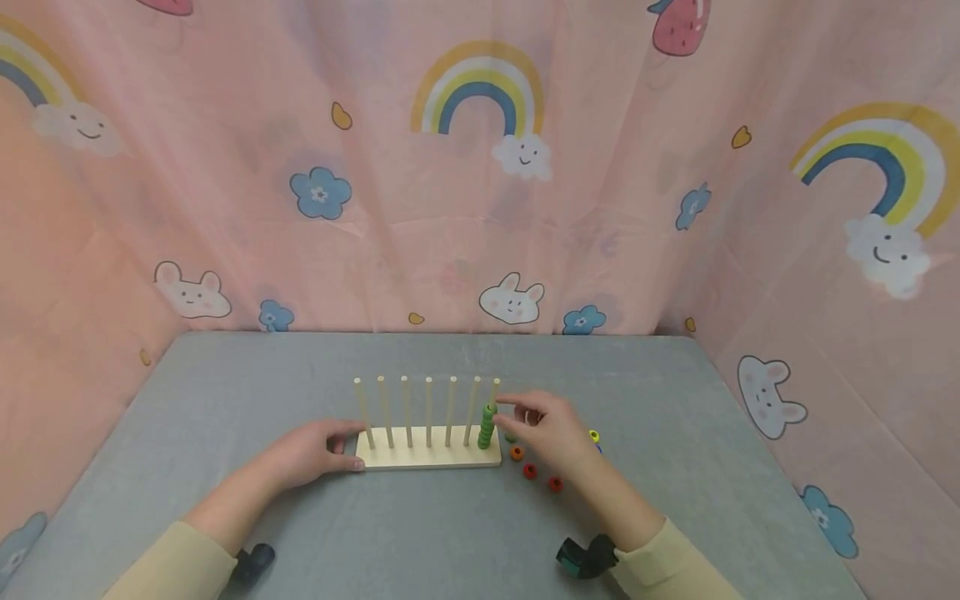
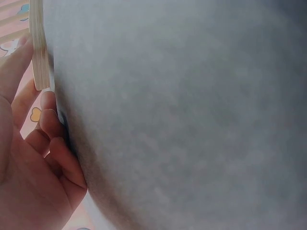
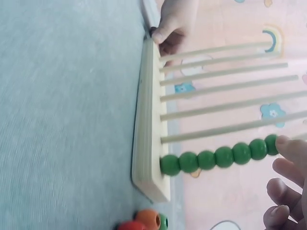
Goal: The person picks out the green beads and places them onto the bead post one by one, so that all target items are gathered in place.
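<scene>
A pale wooden peg rack [image 1: 427, 457] with several upright pegs stands on the grey table. My left hand [image 1: 307, 454] holds its left end, thumb at the front and fingers behind; in the left wrist view the fingers [image 2: 50, 122] lie by the base's end [image 2: 41, 72]. Green beads [image 3: 224, 156] are stacked one against another on the rightmost peg. My right hand [image 1: 551, 429] is at the top of that stack, thumb and forefinger spread apart. One fingertip [image 3: 284, 143] meets the uppermost green bead [image 3: 271, 144] in the right wrist view.
Right of the rack lie loose beads: an orange bead [image 1: 517, 452], two red beads, a green one and a yellow one [image 1: 594, 436], some partly behind my right hand. Dark devices [image 1: 585, 557] sit by both sleeves. A patterned pink curtain [image 1: 480, 233] surrounds the table.
</scene>
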Tool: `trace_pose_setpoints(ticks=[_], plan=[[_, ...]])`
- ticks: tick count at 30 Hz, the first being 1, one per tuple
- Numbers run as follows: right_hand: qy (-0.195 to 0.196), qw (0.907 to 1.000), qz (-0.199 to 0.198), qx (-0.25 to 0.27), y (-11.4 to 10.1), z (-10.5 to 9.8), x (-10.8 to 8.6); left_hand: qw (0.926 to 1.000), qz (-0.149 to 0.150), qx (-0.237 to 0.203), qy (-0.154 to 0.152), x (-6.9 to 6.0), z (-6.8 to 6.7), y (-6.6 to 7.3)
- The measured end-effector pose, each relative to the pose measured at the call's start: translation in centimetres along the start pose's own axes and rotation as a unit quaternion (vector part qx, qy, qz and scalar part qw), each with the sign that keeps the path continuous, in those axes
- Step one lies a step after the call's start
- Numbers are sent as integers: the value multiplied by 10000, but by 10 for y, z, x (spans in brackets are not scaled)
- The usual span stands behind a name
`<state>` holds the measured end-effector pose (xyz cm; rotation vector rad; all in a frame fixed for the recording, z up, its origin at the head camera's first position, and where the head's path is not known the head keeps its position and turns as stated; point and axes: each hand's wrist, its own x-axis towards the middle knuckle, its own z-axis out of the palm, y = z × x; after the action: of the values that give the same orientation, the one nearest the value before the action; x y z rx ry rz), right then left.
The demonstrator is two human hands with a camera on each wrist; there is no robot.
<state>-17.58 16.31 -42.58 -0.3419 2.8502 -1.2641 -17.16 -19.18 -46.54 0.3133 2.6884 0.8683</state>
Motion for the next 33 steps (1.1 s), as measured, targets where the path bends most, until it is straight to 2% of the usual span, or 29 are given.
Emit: trace_pose_setpoints(ticks=[9, 20, 28, 33], plan=[[-219, 9983, -206, -503, 20, -12, 4, 10000, -25, -10, 6, 0, 0, 0], [-749, 9936, -15, -842, 37, -20, 8, 10000, -10, -34, 6, 0, -1, 1], [-1194, 9847, 351, -1217, 52, -11, 19, 10000, 16, -26, 5, 1, -2, 0], [-1474, 9786, 519, -1335, 52, -5, 23, 10000, -68, 33, -7, 1, -1, 0]])
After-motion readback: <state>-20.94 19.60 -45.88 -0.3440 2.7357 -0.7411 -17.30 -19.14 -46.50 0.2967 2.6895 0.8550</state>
